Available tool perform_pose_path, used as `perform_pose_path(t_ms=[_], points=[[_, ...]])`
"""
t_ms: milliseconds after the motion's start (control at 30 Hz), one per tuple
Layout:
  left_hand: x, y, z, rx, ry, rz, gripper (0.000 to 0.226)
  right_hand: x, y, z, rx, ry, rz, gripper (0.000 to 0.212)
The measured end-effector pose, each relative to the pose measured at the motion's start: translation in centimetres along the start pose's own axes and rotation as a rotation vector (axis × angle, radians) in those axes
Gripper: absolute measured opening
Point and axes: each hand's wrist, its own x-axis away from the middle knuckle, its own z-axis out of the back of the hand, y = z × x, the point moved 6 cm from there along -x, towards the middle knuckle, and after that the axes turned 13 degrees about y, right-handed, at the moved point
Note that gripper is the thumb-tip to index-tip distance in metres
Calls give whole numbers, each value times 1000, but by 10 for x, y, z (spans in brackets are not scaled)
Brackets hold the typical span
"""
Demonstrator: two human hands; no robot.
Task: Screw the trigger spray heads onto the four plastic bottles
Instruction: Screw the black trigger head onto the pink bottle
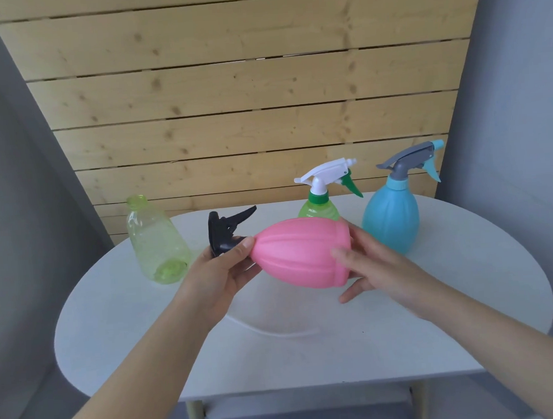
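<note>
- The pink ribbed bottle [301, 253] lies on its side in the air above the middle of the white oval table [455, 311], neck toward 9 o'clock, flat base toward 3 o'clock.
- The left hand [222, 272] holds the neck end, thumb on top and fingers curled underneath, clamped where the black trigger spray head [226, 231] meets the bottle; the black head sticks up and out toward 10 o'clock from that grip.
- The right hand [375, 267] cups the base end, fingers spread apart and curved over the bottle's wide bottom, thumb below it.
- At 9 o'clock from the pink bottle, the clear yellow-green bottle [156, 240] stands on the table, neck open, with no head on it.
- At 1 o'clock, just behind the pink bottle, the green bottle [319, 208] carries a white trigger head [326, 173] with a green lever; its lower body is hidden.
- At 2 o'clock, near the right hand, the blue ribbed bottle [390, 214] stands upright with a grey trigger head [410, 159] fitted.
- A thin clear dip tube [270, 330] lies curved on the table at 6 o'clock, under the pink bottle.
- A wall of pale wooden slats [243, 80] rises behind the table at 12 o'clock.
</note>
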Motion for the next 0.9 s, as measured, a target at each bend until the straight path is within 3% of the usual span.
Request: perform_pose_path(t_ms=[133,267,533,900], points=[[1,-3,-2,18,9,38,20,2,-3,3,134,-14,52,80],[4,2,-9,-11,-86,2,27,0,1,9,44,41,-111,58],[7,1,-13,-8,-91,-13,24,2,2,4,-113,-14,-183,75],[4,20,-15,-39,-166,-101,20,2,13,-9,-324,-3,-269,74]])
